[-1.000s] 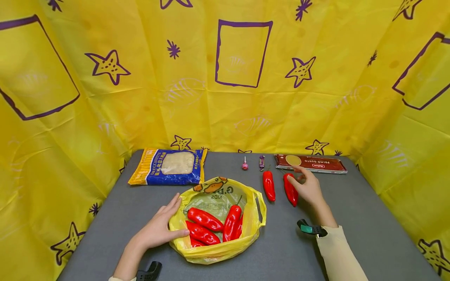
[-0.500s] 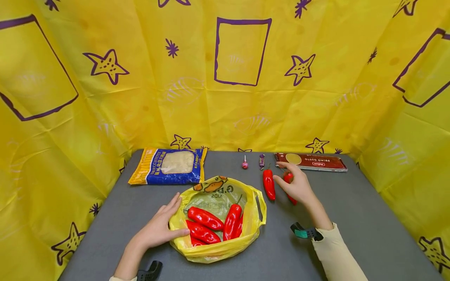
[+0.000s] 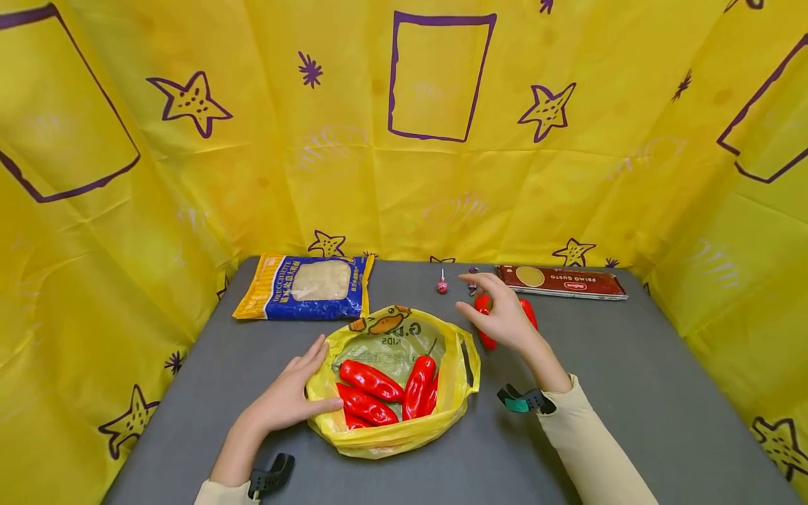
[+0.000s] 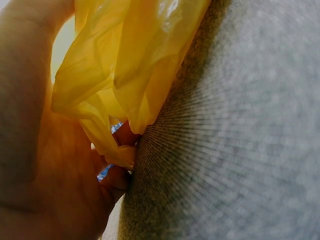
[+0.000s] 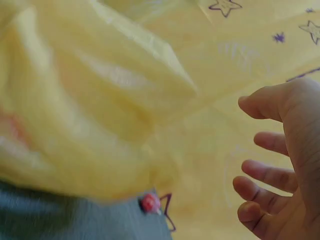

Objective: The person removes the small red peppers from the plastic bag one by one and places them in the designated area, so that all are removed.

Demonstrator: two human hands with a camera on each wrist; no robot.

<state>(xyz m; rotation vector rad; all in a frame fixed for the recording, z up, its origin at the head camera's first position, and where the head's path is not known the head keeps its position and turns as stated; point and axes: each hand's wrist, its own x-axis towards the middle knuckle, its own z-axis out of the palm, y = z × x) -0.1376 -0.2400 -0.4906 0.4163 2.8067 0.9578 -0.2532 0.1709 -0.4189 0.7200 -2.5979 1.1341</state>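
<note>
Right hand point(image 3: 505, 319) hovers with fingers spread, holding nothing, directly over two red peppers point(image 3: 485, 337) lying on the table point(image 3: 631, 379). Left hand point(image 3: 287, 400) presses flat on the yellow bag point(image 3: 454, 393) rim. Peppers likely light, firm, glossy (possibly slippery); take hold mid-body.

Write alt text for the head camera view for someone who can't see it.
A person's left hand holds open a yellow bag of red peppers on a grey table. The right hand hovers open over two loose peppers near a lollipop and pasta packets.
</note>
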